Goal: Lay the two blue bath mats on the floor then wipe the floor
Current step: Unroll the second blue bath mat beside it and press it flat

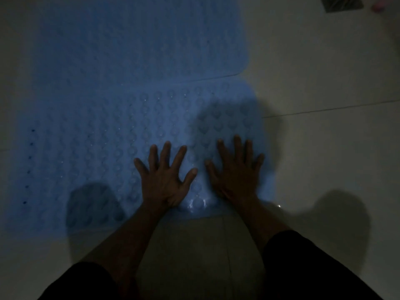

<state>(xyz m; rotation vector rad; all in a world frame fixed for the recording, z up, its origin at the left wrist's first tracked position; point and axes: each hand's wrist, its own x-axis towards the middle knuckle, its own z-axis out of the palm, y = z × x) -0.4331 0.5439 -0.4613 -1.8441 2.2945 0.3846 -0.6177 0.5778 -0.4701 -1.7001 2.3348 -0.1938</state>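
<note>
Pressing flat on the near blue mat (104, 148).
Left hand (165, 180) and right hand (236, 174) side by side, fingers spread, gripping nothing; far blue mat (129, 40) just beyond, edges overlapping.

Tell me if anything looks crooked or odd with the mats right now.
The far mat and near mat don't line up: the near one sits further right, and their edges seem to overlap. Both hands, left and right, press flat on the near mat.
</note>
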